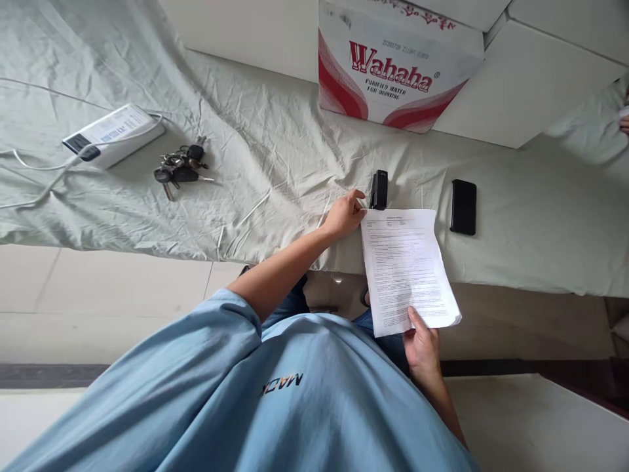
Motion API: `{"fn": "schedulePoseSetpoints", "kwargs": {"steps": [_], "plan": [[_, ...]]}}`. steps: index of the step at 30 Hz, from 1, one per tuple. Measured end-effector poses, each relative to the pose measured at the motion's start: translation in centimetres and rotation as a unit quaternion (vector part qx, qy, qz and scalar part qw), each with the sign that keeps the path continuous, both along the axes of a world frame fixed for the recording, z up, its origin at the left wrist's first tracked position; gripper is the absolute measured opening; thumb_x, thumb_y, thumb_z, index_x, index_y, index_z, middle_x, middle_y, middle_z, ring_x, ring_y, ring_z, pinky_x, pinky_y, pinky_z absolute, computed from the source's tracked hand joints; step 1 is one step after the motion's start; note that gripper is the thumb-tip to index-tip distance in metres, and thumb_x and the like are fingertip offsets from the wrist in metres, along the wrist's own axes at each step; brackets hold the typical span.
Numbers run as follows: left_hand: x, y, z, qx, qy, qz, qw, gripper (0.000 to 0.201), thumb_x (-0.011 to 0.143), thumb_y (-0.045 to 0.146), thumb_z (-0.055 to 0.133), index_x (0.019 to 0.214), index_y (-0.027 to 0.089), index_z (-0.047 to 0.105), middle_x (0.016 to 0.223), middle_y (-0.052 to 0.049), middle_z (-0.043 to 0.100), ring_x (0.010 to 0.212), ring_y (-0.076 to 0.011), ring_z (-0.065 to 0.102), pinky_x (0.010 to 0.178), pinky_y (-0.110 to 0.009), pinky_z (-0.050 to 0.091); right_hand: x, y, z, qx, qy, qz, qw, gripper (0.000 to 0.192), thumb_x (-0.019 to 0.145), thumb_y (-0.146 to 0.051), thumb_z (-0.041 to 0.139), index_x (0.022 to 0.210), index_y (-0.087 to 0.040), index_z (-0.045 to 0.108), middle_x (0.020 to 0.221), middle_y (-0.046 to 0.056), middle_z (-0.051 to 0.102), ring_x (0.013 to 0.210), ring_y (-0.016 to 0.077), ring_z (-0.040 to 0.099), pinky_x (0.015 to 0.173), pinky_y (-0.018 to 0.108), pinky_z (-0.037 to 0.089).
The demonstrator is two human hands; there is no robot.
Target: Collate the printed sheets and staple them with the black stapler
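Note:
A printed sheaf of white paper [407, 265] lies partly on the bed edge and juts out over the floor. My right hand [422, 347] grips its near corner, thumb on top. My left hand [345, 214] pinches the paper's far left corner, fingers closed on it. A small black stapler [379, 189] rests on the sheet just beyond that corner, a finger's width from my left hand.
A black phone [463, 206] lies right of the paper. A bunch of keys [181, 167] and a white power bank [113, 134] with its cable sit at the far left. A Wahaha water carton [396, 62] stands behind. The pale green bedsheet [255, 144] is wrinkled.

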State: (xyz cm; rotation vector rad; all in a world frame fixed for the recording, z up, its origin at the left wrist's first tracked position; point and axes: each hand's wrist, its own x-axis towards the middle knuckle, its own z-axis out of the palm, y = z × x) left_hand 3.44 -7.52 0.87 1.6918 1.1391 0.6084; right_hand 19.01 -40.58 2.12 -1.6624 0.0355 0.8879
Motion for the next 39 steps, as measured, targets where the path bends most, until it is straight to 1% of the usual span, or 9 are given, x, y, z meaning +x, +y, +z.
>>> {"fn": "schedulePoseSetpoints", "kwargs": {"steps": [7,10,16,20,22,28,32,35,39], "plan": [[2.3,1.2,0.3,-0.046,0.025,0.041,0.998,0.032,0.096,0.005,0.067,0.124,0.018,0.069,0.078,0.001,0.076,0.085,-0.0228,0.075,0.096,-0.038,0.057,0.3,0.1,-0.8,0.018,-0.003,-0.005,1.0,0.083,0.07,-0.047,0.109,0.147,-0.028,0.082,0.146,0.007,0.087,0.145,0.0322,0.079,0.131,0.056,0.062],[2.4,1.1,0.1,-0.03,0.036,0.045,0.998,0.033,0.098,0.006,0.065,0.128,0.018,0.07,0.086,-0.002,0.081,0.092,-0.0239,0.077,0.098,-0.037,0.058,0.0,0.1,-1.2,0.019,-0.008,-0.003,1.0,0.079,0.071,-0.048,0.108,0.143,-0.026,0.083,0.144,0.007,0.087,0.143,0.0308,0.079,0.13,0.053,0.063],[1.0,-0.9,-1.4,0.112,0.028,0.019,0.993,0.056,0.1,0.001,0.048,0.146,0.016,0.077,0.133,-0.013,0.086,0.125,-0.0257,0.079,0.115,-0.038,0.058,-0.1,0.2,-1.1,0.008,0.003,-0.009,1.0,0.083,0.069,-0.048,0.108,0.146,-0.028,0.083,0.141,0.006,0.089,0.139,0.032,0.081,0.12,0.05,0.07],[1.0,-1.3,-2.1,0.144,0.024,-0.023,0.989,0.074,0.096,-0.003,0.045,0.163,0.014,0.073,0.165,-0.016,0.075,0.15,-0.0289,0.073,0.128,-0.041,0.056,0.0,0.4,-1.1,0.011,0.0,-0.021,1.0,0.082,0.068,-0.048,0.109,0.144,-0.028,0.084,0.144,0.006,0.087,0.142,0.0308,0.079,0.122,0.049,0.069],[1.2,-1.3,-2.2,0.151,0.021,-0.036,0.988,0.082,0.096,-0.003,0.045,0.172,0.017,0.066,0.172,-0.014,0.071,0.157,-0.0295,0.069,0.13,-0.043,0.056,0.0,0.4,-1.2,0.013,-0.009,-0.021,1.0,0.079,0.069,-0.048,0.108,0.142,-0.028,0.084,0.144,0.006,0.087,0.144,0.0305,0.078,0.124,0.049,0.067],[1.2,-1.3,-3.0,0.178,0.018,-0.043,0.983,0.075,0.104,0.003,0.045,0.17,0.027,0.071,0.163,-0.013,0.073,0.147,-0.0272,0.07,0.127,-0.045,0.058,-0.1,0.1,-1.7,0.019,-0.02,-0.009,1.0,0.073,0.074,-0.047,0.106,0.141,-0.027,0.085,0.142,0.007,0.088,0.144,0.0314,0.078,0.122,0.05,0.069],[1.1,-1.5,-3.3,0.205,0.039,-0.021,0.978,0.075,0.105,0.002,0.047,0.165,0.037,0.075,0.171,-0.009,0.062,0.14,-0.0241,0.067,0.125,-0.046,0.059,-0.1,0.1,-1.8,0.018,-0.026,-0.01,0.999,0.073,0.075,-0.047,0.105,0.142,-0.027,0.085,0.143,0.009,0.088,0.144,0.032,0.078,0.122,0.051,0.069],[1.5,-2.0,-2.5,0.202,0.098,-0.039,0.974,0.072,0.107,0.006,0.051,0.164,0.042,0.076,0.162,-0.009,0.067,0.144,-0.0298,0.061,0.11,-0.042,0.063,-0.1,0.3,-1.6,0.016,-0.018,-0.011,1.0,0.076,0.074,-0.049,0.106,0.144,-0.029,0.084,0.144,0.006,0.088,0.145,0.0311,0.078,0.123,0.051,0.068],[2.1,-2.2,-0.8,0.187,0.163,-0.067,0.966,0.067,0.112,0.013,0.05,0.172,0.034,0.07,0.136,-0.016,0.078,0.135,-0.0355,0.06,0.09,-0.039,0.061,-0.1,0.5,-1.3,0.018,0.004,-0.003,1.0,0.079,0.071,-0.05,0.108,0.144,-0.03,0.083,0.144,0.004,0.087,0.145,0.0308,0.078,0.125,0.051,0.067]]}}
